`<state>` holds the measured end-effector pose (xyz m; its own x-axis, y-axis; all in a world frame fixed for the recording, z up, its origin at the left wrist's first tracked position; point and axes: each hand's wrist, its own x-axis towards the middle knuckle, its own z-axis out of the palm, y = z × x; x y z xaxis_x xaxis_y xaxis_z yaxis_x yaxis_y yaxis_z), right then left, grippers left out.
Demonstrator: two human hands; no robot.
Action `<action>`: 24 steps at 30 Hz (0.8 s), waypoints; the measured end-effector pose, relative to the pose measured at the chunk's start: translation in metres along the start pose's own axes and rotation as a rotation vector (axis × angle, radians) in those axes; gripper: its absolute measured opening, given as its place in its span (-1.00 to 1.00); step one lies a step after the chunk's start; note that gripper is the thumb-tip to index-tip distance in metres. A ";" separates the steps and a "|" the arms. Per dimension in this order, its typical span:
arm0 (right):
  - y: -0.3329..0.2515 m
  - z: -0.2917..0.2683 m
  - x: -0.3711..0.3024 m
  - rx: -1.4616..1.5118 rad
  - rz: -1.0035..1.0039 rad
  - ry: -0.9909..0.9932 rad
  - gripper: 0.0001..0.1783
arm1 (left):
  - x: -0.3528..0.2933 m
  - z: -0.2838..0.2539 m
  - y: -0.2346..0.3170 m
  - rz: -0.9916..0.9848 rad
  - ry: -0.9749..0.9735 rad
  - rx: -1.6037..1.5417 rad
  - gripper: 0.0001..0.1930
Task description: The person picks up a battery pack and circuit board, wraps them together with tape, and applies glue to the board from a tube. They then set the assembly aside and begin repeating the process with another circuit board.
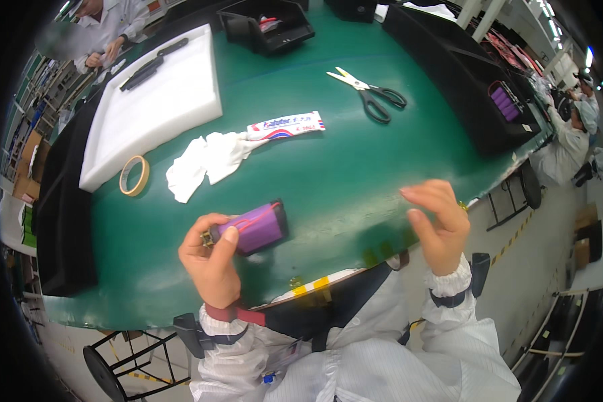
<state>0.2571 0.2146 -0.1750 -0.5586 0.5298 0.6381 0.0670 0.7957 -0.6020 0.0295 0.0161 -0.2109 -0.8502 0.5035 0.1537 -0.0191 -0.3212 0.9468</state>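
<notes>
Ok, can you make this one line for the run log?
left hand: holds purple battery pack | right hand: fingers apart, nothing visible between them | green tabletop: squeeze tube, scissors, tape roll, white wipe

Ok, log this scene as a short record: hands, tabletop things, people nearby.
Left hand: grips one end of a purple pack
Right hand: apart from the pack, thumb and fingers parted, nothing visibly held
Green table: black-handled scissors, white tube, crumpled white cloth, tan tape roll, white foam slab
People nearby: a person at upper left, others far right
</notes>
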 end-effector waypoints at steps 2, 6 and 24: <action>0.020 -0.024 -0.032 -0.073 0.061 0.031 -0.77 | 0.000 0.001 -0.002 -0.004 -0.025 -0.009 -0.75; 0.036 -0.048 -0.082 -0.260 0.140 0.088 -0.83 | 0.000 0.001 -0.004 0.016 -0.037 -0.020 -0.73; 0.013 0.043 -0.151 1.442 1.207 0.283 -0.89 | 0.002 -0.001 -0.011 0.063 -0.013 -0.048 -0.77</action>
<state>0.3064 0.1318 -0.2999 -0.6049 0.6820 -0.4110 -0.4644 -0.7214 -0.5137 0.0277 0.0199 -0.2214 -0.8436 0.4915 0.2163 0.0084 -0.3907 0.9205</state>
